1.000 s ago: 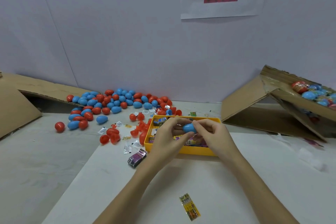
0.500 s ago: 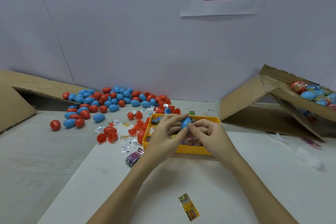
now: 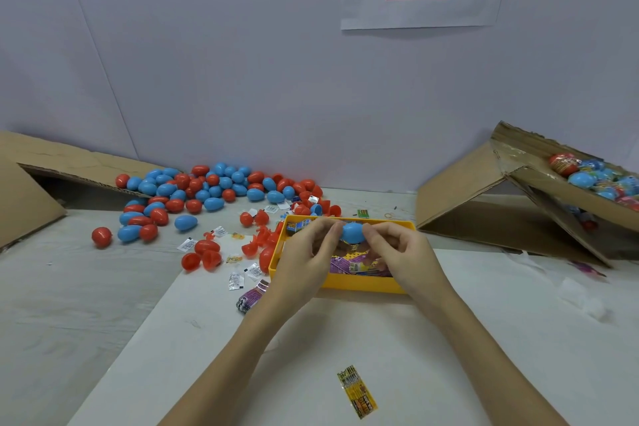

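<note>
Where the hands meet: a smooth blue plastic egg (image 3: 352, 232) is held lengthwise in the air, just above the far half of the shallow yellow plastic tray (image 3: 363, 284), inside its rim line
Left hand (image 3: 307, 259): thumb and fingertips pinch the egg's left end, the other fingers curled beneath
Right hand (image 3: 404, 256): thumb and forefinger clamp the egg's right end, the remaining fingers curled inward
Tray edges: near wall lies under the wrists; loose red plastic egg halves (image 3: 266, 254) lie just beside the left wall
Open room near: flat white sheet (image 3: 214, 339) stretches between and beside the forearms, with a small yellow printed foil wrapper (image 3: 358, 391) lying on it
Left side: heap of red and blue plastic eggs (image 3: 207, 190) spreads to the far wall, well apart from the hands
Right side: tilted brown cardboard box (image 3: 484, 190) holding wrapped eggs, a strip of table between it and the tray
</note>
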The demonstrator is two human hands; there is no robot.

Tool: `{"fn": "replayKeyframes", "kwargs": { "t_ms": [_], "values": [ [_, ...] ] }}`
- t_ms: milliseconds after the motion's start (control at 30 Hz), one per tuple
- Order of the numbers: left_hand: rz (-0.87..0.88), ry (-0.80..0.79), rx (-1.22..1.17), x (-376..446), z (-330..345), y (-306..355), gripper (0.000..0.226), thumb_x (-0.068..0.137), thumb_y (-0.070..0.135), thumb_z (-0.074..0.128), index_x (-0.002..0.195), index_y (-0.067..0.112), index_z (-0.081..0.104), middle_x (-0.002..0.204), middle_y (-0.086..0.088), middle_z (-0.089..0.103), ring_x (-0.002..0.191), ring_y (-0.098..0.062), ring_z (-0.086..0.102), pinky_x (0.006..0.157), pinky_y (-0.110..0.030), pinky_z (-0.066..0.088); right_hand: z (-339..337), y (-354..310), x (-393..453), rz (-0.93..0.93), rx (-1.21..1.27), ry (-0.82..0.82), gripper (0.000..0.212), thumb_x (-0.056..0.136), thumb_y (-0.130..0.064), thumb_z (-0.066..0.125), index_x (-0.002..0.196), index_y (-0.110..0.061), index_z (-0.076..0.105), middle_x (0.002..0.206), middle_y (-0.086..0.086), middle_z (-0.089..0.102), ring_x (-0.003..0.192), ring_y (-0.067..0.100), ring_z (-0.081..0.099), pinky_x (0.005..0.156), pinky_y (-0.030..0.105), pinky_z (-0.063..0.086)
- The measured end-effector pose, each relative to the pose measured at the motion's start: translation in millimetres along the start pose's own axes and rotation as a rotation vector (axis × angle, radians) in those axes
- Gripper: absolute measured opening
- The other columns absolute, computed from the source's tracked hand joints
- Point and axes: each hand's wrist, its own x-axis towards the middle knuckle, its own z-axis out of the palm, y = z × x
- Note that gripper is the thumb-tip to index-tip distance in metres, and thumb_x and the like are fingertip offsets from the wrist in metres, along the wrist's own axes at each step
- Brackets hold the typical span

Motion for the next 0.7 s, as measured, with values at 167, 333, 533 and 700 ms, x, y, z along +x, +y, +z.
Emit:
{"fn": "replayKeyframes", "kwargs": {
  "t_ms": [167, 333, 533, 700],
  "values": [
    [0.168, -0.061, 0.082, -3.3, 5.4, 2.2, 0.035, 0.096, 0.011, 0.069, 0.129, 0.022, 0.059, 0.119, 0.004, 0.062, 0.102, -0.014, 0.069, 0.086, -0.024, 0.058, -0.4, 4.4, 2.4, 0.032, -0.032, 0.023, 0.035, 0.096, -0.042, 0.061, 0.094, -0.010, 0.074, 0.068, -0.005, 0.068, 0.060, 0.003, 0.062, 0.054, 0.015, 0.049],
    [0.115, 0.000, 0.100, -2.8, 3.8, 2.3, 0.020, 0.101, 0.022, 0.062, 0.117, 0.034, 0.062, 0.101, 0.012, 0.070, 0.094, -0.011, 0.069, 0.082, -0.027, 0.059, 0.8, 1.2, 1.0, -0.041, -0.024, -0.001, 0.018, 0.099, -0.023, 0.064, 0.116, -0.017, 0.070, 0.093, -0.001, 0.075, 0.080, 0.008, 0.072, 0.061, 0.016, 0.052],
    [0.182, -0.055, 0.186, -2.4, 1.3, 2.2, 0.032, 0.098, 0.019, 0.067, 0.129, 0.022, 0.060, 0.111, 0.011, 0.063, 0.098, -0.003, 0.065, 0.079, -0.013, 0.052, 3.3, 3.6, 0.1, -0.034, -0.083, 0.031, 0.012, 0.094, -0.023, 0.071, 0.102, -0.015, 0.074, 0.092, 0.002, 0.077, 0.086, 0.017, 0.074, 0.070, 0.021, 0.059],
    [0.215, 0.024, 0.258, 0.3, -0.8, -3.2, 0.025, 0.099, 0.012, 0.065, 0.123, 0.017, 0.067, 0.116, 0.006, 0.059, 0.101, -0.011, 0.064, 0.084, -0.020, 0.055, -0.2, 9.0, 0.5, -0.134, -0.439, 0.069, 0.017, 0.101, -0.013, 0.063, 0.116, -0.017, 0.069, 0.109, -0.001, 0.071, 0.100, 0.011, 0.068, 0.085, 0.030, 0.059]
  ]
}}
